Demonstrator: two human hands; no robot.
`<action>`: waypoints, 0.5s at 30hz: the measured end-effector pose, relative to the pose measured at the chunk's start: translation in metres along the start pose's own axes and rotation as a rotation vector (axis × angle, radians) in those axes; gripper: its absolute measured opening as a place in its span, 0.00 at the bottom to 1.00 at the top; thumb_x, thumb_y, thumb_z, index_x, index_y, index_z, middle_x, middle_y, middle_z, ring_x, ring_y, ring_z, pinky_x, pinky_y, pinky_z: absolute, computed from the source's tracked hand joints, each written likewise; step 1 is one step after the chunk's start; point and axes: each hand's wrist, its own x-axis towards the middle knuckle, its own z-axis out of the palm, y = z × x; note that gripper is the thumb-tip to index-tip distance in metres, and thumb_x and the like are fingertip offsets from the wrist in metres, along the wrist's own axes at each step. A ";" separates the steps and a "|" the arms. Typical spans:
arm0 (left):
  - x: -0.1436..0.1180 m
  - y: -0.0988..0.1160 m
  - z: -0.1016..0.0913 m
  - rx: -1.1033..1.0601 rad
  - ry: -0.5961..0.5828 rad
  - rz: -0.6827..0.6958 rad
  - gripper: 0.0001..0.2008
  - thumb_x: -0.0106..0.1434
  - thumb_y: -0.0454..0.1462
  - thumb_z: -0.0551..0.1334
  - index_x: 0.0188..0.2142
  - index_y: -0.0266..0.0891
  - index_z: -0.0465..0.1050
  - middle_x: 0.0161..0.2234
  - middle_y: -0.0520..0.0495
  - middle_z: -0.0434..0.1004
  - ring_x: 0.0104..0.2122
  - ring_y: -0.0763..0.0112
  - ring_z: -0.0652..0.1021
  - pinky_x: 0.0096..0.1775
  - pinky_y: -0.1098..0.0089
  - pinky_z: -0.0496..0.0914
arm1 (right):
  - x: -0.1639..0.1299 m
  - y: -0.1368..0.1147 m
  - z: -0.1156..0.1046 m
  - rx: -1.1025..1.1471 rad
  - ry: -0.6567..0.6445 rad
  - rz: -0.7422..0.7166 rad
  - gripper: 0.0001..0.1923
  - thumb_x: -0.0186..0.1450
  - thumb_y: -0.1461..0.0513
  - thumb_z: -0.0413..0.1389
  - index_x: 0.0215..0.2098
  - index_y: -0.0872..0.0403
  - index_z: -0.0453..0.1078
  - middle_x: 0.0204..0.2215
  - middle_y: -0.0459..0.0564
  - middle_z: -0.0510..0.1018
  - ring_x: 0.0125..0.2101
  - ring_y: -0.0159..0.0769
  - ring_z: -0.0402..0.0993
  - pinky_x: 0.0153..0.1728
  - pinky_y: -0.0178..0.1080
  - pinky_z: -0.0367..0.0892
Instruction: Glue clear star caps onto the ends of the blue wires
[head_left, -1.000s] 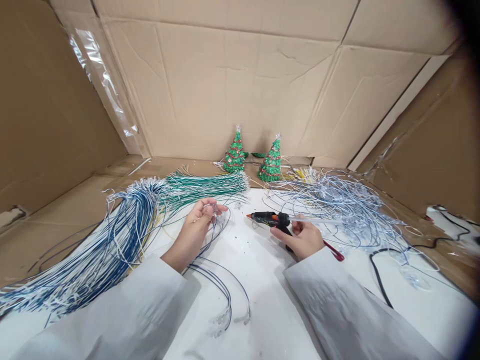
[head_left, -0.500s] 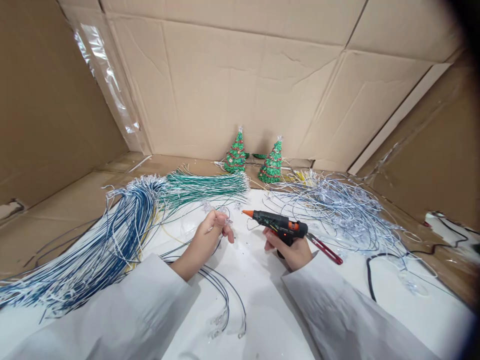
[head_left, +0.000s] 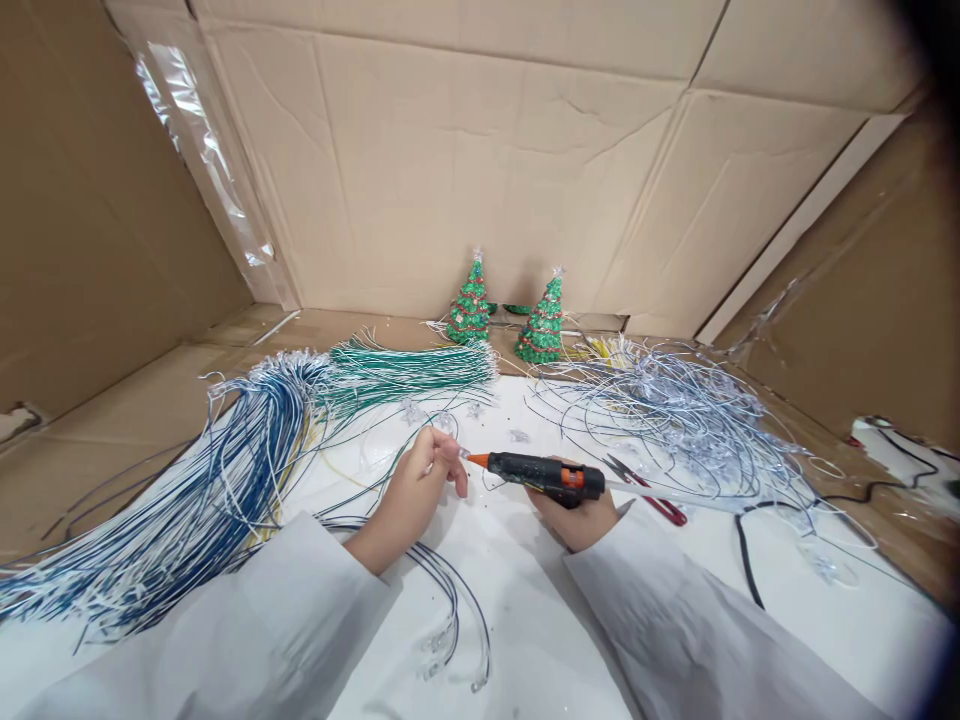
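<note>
Gluing in hand, by the look of it: nozzle of the black glue gun point(head_left: 544, 474) brought right up to a small clear piece point(head_left: 459, 453) pinched at the fingertips of the left hand point(head_left: 414, 490), over the middle of the white counter point(head_left: 525, 620). Right hand point(head_left: 577, 512) closed around the gun's grip, orange tip pointing toward the left edge. Left hand closed on the little piece and a thin wire trailing back toward the near edge; exactly what the piece is, too small to tell.

To do it well, probably: keep the tip just touching the joint, not pressing; squeeze gently for a small bead only; hold the left fingers back from the nozzle and fresh glue; keep the piece steady until set; keep loose dark wires point(head_left: 450, 600) near the front edge away from drips.

Around: blue-and-white wire bundle point(head_left: 210, 490) fanned toward the left edge, green bundle point(head_left: 405, 372) toward the far edge, tangle of pale wires point(head_left: 675, 420) toward the right, red-handled scissors point(head_left: 652, 490) just beside the right hand, two small green trees point(head_left: 471, 305) at the far edge against cardboard.

Compared with half a second ago: gun lowered and shifted leftward, nozzle then well short of the fingers, now at them; left hand slightly lower, with the same pinch.
</note>
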 end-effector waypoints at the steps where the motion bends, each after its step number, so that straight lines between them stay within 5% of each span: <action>1: -0.001 0.003 -0.001 0.026 0.009 -0.001 0.15 0.65 0.49 0.48 0.31 0.42 0.57 0.18 0.56 0.71 0.24 0.70 0.69 0.32 0.71 0.60 | 0.001 -0.002 -0.001 0.012 -0.026 -0.005 0.07 0.51 0.59 0.54 0.19 0.54 0.65 0.12 0.41 0.62 0.15 0.29 0.58 0.17 0.32 0.57; 9: -0.005 0.010 -0.001 0.127 0.016 -0.022 0.12 0.65 0.47 0.48 0.31 0.42 0.58 0.18 0.56 0.71 0.26 0.68 0.70 0.32 0.70 0.59 | -0.003 -0.006 -0.002 -0.065 0.058 0.073 0.03 0.47 0.61 0.52 0.21 0.52 0.65 0.14 0.42 0.64 0.17 0.32 0.60 0.20 0.34 0.59; 15: -0.005 0.010 -0.001 0.126 0.026 -0.049 0.13 0.65 0.47 0.49 0.30 0.42 0.57 0.18 0.56 0.71 0.23 0.70 0.68 0.31 0.70 0.59 | 0.001 -0.009 -0.005 -0.028 -0.031 0.005 0.07 0.48 0.63 0.51 0.15 0.51 0.58 0.11 0.40 0.58 0.15 0.29 0.55 0.17 0.32 0.53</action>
